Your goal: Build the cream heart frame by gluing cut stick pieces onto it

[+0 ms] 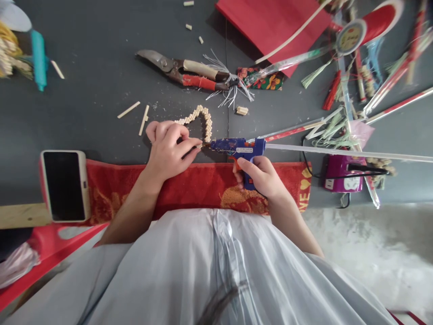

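My right hand (262, 176) is wrapped round the grip of a blue glue gun (237, 148) with a long white glue stick (345, 153) trailing out of its back to the right. The gun's nozzle points left at the lower end of a curved chain of small cream pieces (202, 118) lying on the dark grey table (94, 63). My left hand (169, 146) rests on the table beside that chain, its fingers pinched together at the chain's end, right by the nozzle tip.
Tin snips (184, 72) with red and tan handles lie behind the chain. A phone (65, 185) rests at the left on a red cloth (199, 185). Short cream sticks (144, 119) are scattered about. A purple power strip (340, 174), red paper (274, 22) and tasselled rods (338, 122) crowd the right.
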Demonstrator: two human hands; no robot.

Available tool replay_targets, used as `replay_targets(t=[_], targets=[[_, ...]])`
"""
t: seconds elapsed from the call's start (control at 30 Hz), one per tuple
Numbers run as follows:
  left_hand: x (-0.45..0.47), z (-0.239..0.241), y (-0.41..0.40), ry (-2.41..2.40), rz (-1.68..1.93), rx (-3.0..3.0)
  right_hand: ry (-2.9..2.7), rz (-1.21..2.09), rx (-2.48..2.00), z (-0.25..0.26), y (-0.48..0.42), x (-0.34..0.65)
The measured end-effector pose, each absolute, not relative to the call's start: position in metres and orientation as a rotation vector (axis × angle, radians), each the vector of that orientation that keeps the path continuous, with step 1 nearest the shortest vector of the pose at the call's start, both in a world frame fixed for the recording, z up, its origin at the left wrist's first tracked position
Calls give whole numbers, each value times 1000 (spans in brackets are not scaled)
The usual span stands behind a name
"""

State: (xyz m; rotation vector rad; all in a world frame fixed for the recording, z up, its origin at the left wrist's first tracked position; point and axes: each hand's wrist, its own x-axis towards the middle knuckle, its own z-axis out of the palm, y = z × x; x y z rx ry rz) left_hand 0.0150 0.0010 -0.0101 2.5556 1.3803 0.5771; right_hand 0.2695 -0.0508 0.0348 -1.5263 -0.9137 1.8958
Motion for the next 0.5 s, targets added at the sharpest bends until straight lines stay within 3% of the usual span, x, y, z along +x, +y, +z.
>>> replay_targets(t=[0.5], targets=[[17,-9,-1,1422,625,2497,-912,1915,-1526,34,-50,271]])
